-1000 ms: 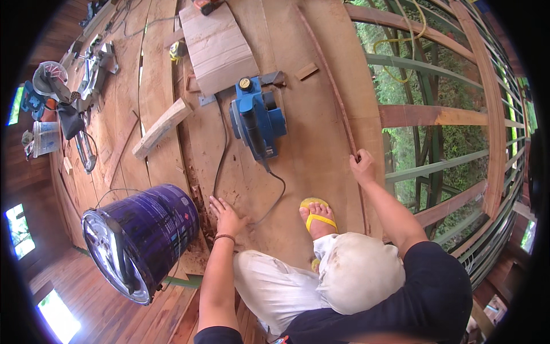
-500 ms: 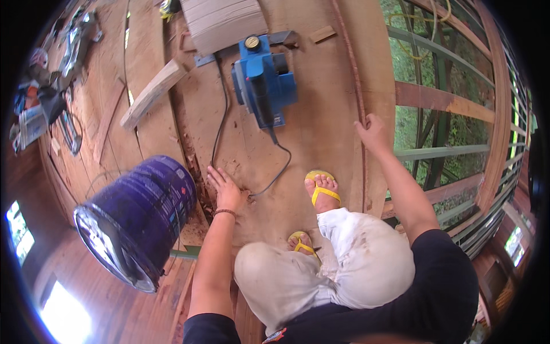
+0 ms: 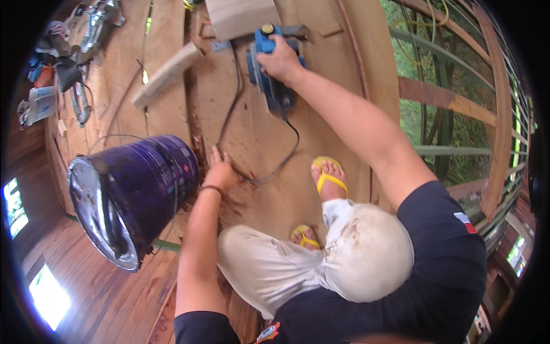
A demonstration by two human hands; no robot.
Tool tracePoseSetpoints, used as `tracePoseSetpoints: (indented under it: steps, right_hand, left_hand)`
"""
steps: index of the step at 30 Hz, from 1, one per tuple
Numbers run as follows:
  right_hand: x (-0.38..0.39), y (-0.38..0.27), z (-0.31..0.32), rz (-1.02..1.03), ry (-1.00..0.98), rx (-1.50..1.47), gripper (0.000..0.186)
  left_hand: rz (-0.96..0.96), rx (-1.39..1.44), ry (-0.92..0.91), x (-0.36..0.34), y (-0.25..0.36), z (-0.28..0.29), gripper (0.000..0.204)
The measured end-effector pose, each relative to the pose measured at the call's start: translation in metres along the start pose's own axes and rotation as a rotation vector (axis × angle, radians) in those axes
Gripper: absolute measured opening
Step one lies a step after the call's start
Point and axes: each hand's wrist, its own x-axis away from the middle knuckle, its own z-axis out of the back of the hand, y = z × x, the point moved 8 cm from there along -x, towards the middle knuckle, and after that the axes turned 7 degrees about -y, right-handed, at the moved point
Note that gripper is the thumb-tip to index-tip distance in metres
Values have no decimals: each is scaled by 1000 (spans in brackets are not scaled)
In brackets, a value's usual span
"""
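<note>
A blue and black electric hand planer (image 3: pixel 270 93) rests on the wide boards in front of me. My right hand (image 3: pixel 281 62) reaches across to it, fingers closed over its top behind the brass-coloured front knob. A black power cord (image 3: pixel 236 97) runs from the tool's rear in a loop and back along its left side. Low on the boards, beside that cord, my left hand (image 3: pixel 220 173) lies with its fingers apart, holding nothing. Part of the planer is hidden under my right hand.
A purple bucket (image 3: pixel 143 183) lies on its side at my left. Beyond it are a short timber offcut (image 3: pixel 166 74) and a pile of tools (image 3: pixel 74 63). A pale wooden block (image 3: pixel 243 17) sits past the planer. On the right, open framing (image 3: pixel 447 103) shows greenery below.
My right hand has left the long thin strip at the right and taken hold of the planer. The left hand stays low on the boards by the cord.
</note>
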Motion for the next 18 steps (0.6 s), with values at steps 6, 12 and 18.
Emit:
tracePoseSetpoints:
  steps: [6,12,18]
  right_hand:
    - [53,-30,99,-30,-17,-402,47]
    - [181,-150,219,146,121,-85,42]
    - [246,-160,272,49,291,-100,35]
  left_hand:
    - [79,-52,-55,-11,3,-5,103]
    - [102,-15,-39,-24,1,-5,92]
    - [-6,-74,48,-34,4,-2,63]
